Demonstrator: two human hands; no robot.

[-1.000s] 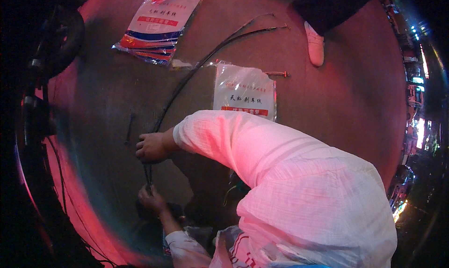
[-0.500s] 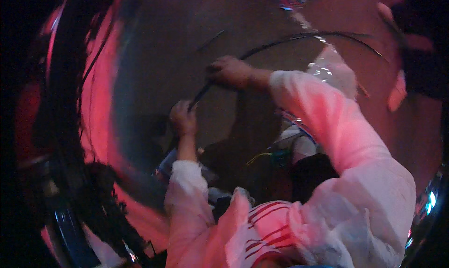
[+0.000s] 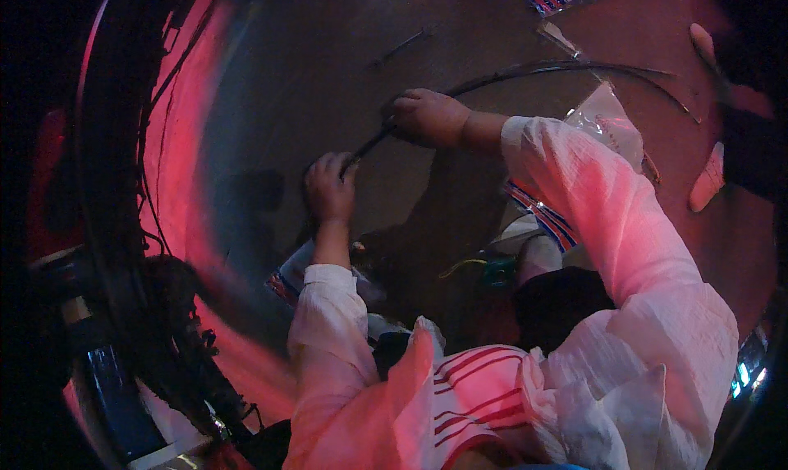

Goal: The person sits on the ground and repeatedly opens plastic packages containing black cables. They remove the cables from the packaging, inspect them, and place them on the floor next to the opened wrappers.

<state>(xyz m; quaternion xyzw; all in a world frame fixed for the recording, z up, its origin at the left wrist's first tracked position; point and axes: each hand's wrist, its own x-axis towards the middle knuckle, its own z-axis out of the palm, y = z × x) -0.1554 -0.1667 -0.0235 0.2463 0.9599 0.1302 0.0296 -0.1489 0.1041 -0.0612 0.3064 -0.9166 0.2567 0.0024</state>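
A long, thin black cable (image 3: 525,69) curves in an arc from my hands towards the far right, where it splits into two thin ends. My right hand (image 3: 431,119) is closed around it from above. Lower and further left, my left hand (image 3: 331,189) grips the cable near its other stretch, fingers bent over it. Between the two hands a short piece of cable shows. What lies beneath my left palm is hidden.
Beyond my right sleeve lies a clear plastic bag (image 3: 611,129). A striped packet (image 3: 546,220) is under that arm, with a small green object (image 3: 498,271) nearby. A thin rod (image 3: 402,45) lies far off. Another person's limbs (image 3: 707,178) reach in at right.
The whole view has shifted slightly, and the picture is sharper. Both hands have moved a little farther from my body, still holding the cable.
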